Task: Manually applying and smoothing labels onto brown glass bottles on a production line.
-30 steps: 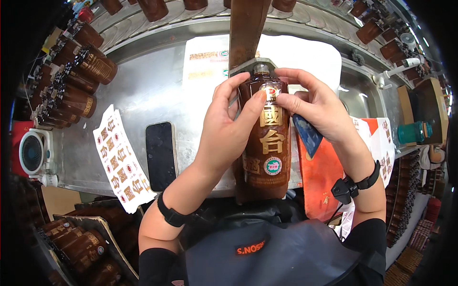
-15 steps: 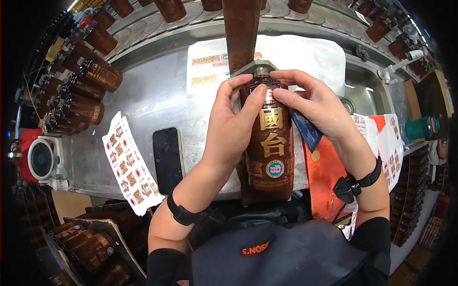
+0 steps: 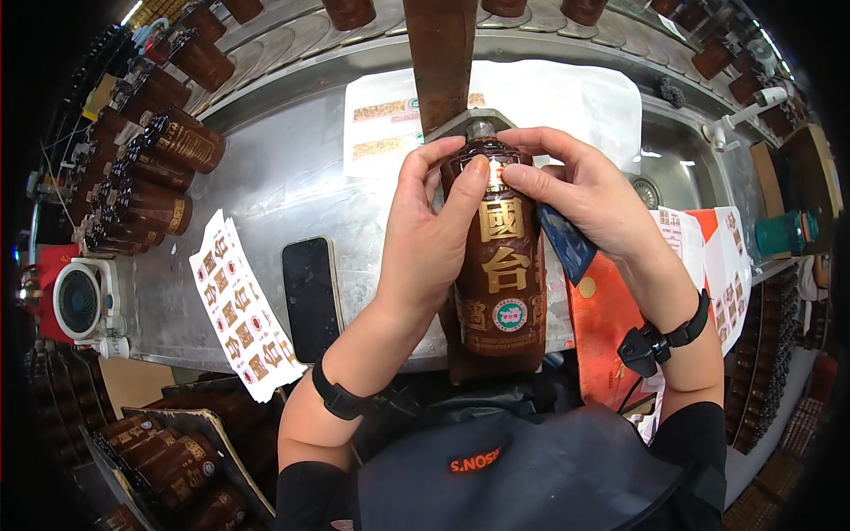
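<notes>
Bottle (image 3: 498, 252) between both hands (image 3: 427, 226) (image 3: 591, 195); upper end within their grasp

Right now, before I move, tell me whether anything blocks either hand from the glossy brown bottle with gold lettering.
Nothing visible does: the left hand and right hand both touch the upper part of the glossy brown bottle. The flat blue triangular piece sits beside it, below the right hand.

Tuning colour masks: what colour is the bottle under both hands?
Bottle: glossy dark brown, gold characters; head view.

2 hands (image 3: 427, 237) (image 3: 598, 200), 1 phone (image 3: 310, 299)
</notes>
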Motion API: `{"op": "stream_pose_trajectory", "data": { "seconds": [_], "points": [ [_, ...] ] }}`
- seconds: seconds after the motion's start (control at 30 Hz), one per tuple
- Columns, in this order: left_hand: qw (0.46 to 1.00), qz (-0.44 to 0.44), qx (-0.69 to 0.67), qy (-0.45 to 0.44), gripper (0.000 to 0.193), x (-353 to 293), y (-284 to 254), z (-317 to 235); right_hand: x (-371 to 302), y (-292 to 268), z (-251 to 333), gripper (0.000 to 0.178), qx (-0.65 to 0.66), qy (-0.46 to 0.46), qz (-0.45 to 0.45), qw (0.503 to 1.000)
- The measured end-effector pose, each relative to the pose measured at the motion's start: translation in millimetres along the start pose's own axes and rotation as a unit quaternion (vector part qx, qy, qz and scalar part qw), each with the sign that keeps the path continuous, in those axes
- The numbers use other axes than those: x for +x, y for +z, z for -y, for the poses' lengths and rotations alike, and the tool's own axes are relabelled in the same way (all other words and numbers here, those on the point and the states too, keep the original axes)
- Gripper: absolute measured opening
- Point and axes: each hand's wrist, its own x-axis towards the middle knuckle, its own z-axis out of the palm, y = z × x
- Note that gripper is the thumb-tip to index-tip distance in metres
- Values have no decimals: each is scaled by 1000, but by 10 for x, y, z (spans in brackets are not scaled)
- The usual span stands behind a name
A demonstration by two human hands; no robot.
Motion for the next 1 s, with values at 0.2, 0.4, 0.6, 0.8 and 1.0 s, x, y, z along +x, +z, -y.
{"op": "stream_pose_trajectory", "data": {
  "seconds": [0.2, 0.4, 0.6, 0.8, 1.0],
  "points": [
    [1000, 1, 11, 7, 42, -2, -4, 6, 5, 2, -26, 53, 3, -1, -2, 1000],
    [1000, 6, 4, 7, 42, -7, -7, 8, 3, 1, -32, 54, -1, 1, -3, 1000],
    [1000, 6, -3, 10, 41, -12, -3, 14, 5, 6, -14, 54, -9, 7, -7, 1000],
    [1000, 4, 4, 21, 41, -6, -12, 48, 3, 2, -27, 54, -2, 0, -4, 1000],
    [1000, 6, 12, 24, 41, 1, -26, 60, 5, 13, -29, 53, 20, 1, 1, 1000]
  ]
}}
